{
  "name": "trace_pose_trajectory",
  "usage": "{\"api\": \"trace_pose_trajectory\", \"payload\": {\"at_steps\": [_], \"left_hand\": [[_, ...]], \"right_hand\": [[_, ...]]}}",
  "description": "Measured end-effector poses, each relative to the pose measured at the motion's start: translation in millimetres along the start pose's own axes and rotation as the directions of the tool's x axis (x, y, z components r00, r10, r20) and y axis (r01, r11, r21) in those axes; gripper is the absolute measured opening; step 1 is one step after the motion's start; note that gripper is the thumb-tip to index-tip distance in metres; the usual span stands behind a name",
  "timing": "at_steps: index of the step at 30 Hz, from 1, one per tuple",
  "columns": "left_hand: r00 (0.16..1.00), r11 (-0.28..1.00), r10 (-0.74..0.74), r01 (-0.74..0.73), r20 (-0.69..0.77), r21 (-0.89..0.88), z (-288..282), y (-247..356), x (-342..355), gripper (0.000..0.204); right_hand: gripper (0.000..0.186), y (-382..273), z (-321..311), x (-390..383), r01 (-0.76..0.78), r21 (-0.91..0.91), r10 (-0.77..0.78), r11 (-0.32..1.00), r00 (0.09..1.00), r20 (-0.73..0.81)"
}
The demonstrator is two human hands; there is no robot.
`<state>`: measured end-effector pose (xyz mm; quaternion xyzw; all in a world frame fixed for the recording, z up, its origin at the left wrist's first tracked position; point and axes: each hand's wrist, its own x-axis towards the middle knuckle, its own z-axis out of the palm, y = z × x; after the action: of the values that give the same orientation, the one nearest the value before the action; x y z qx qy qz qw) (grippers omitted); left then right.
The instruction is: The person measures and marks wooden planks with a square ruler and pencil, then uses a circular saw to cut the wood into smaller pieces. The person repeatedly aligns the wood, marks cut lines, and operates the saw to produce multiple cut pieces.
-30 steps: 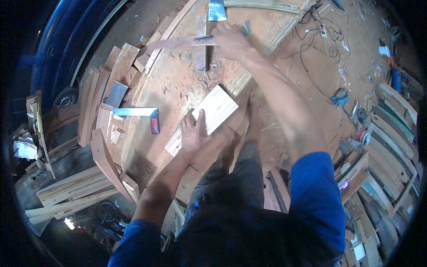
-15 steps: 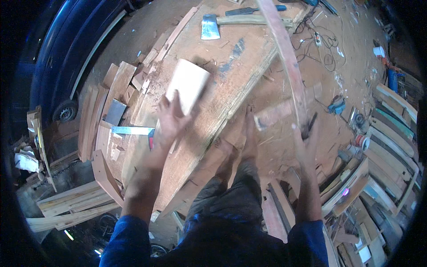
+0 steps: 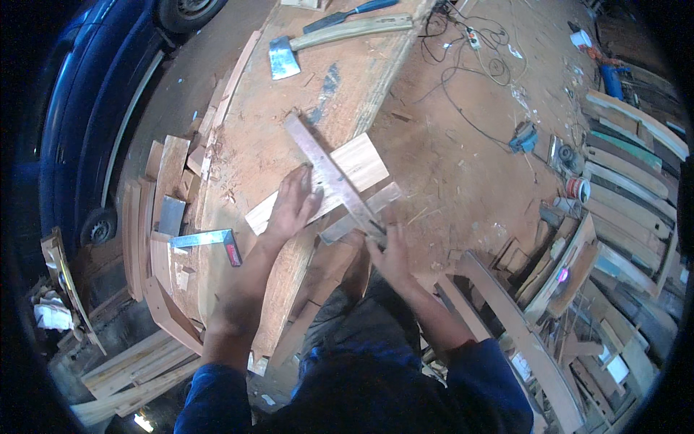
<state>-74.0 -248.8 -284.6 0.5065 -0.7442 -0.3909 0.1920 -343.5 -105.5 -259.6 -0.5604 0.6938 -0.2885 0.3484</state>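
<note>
A pale wooden board (image 3: 367,160) lies slanted on the large wooden worktop (image 3: 256,83). My left hand (image 3: 293,199) has its fingers curled over the board, beside a long reddish wooden strip (image 3: 323,158) laid across it. This strip has a crosspiece (image 3: 384,195) near its lower end, forming a cross-shaped tool beside the board's lower edge. My right hand (image 3: 390,253) grips that lower end, with a dark slim item among the fingers, too small to name. A metal square (image 3: 206,238) lies to the left.
An axe (image 3: 284,59) and blue-handled tool (image 3: 358,10) lie at the worktop's far end. A blue vehicle (image 3: 79,130) stands left. Tangled cables (image 3: 463,69), a teal power tool (image 3: 522,137) and stacked planks (image 3: 625,188) lie right. Offcuts (image 3: 173,159) line the worktop's left.
My right hand has brought the cross-shaped tool from the far end, swung it rightward, and laid it across the pale board. The board and left hand moved up, then back down.
</note>
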Motion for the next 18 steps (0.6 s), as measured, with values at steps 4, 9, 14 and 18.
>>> {"api": "trace_pose_trajectory", "payload": {"at_steps": [4,9,14,18], "left_hand": [[0.987,0.934,0.08,-0.123,0.139,0.336,-6,48,4,0.116],[0.984,0.859,-0.039,-0.057,0.176,0.509,10,55,2,0.129],[0.983,0.873,-0.086,-0.003,0.161,0.488,7,59,22,0.131],[0.999,0.895,-0.031,0.04,-0.028,0.445,12,76,74,0.131]], "right_hand": [[0.046,-11,35,2,-0.092,0.151,0.081,0.984,0.994,0.074],[0.048,-9,20,8,0.083,-0.037,-0.086,0.996,0.992,-0.097],[0.047,-102,-115,30,-0.147,0.457,0.164,0.877,0.986,0.002],[0.048,-175,-243,4,-0.031,0.634,0.136,0.772,0.984,-0.117]]}}
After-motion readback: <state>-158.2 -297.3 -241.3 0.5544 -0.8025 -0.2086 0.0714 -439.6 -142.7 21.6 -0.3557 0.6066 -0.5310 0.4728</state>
